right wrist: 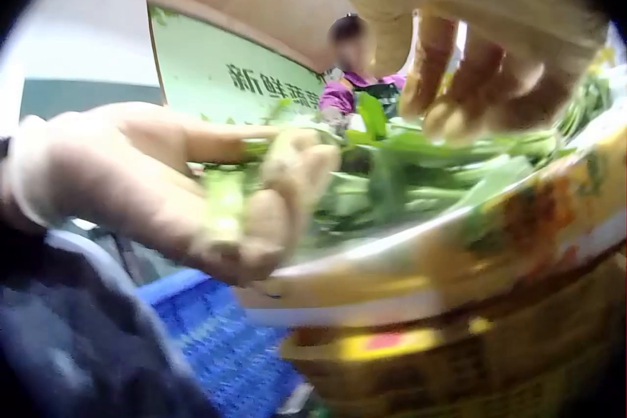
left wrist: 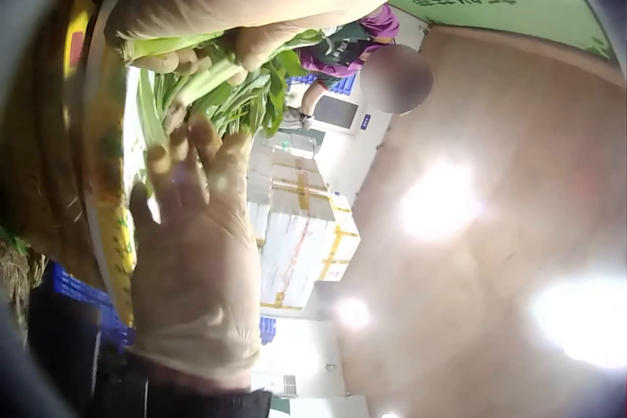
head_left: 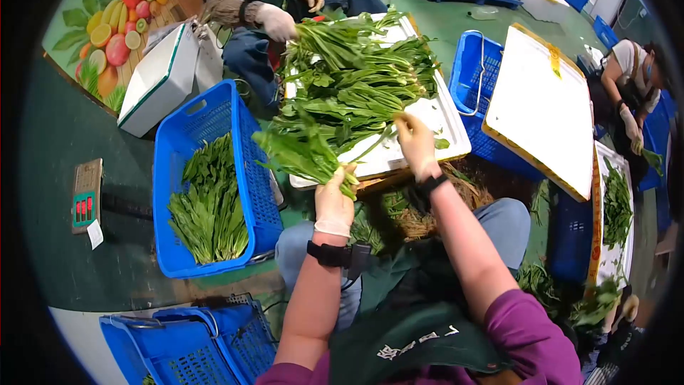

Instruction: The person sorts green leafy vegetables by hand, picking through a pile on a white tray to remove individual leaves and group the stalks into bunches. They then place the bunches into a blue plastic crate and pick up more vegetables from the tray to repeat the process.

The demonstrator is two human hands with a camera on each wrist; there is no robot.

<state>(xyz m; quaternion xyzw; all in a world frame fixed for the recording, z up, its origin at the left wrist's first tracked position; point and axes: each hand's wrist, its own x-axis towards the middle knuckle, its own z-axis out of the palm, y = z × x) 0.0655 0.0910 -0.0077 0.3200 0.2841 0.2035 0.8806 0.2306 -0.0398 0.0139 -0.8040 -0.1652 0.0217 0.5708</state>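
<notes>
In the head view my gloved left hand (head_left: 333,203) grips a bunch of long leafy greens (head_left: 303,150) by the stems, over the near left edge of a white foam lid (head_left: 445,117). The bunch's leaves point up and left. My gloved right hand (head_left: 415,144) is over the lid's near right part, its fingertips pinching the end of a single green stalk (head_left: 374,144) that slants down toward the bunch. A broad pile of the same greens (head_left: 356,89) covers most of the lid. Close in the right wrist view, the left hand (right wrist: 147,178) curls round cut stems (right wrist: 225,204).
Left of the lid stands a blue crate (head_left: 164,171) with bundled greens inside. A digital scale (head_left: 87,196) lies farther left. Stacked blue crates (head_left: 171,346) are at lower left. Another foam lid (head_left: 545,110) leans on a blue crate at right. Across the pile sits another gloved person (head_left: 274,21).
</notes>
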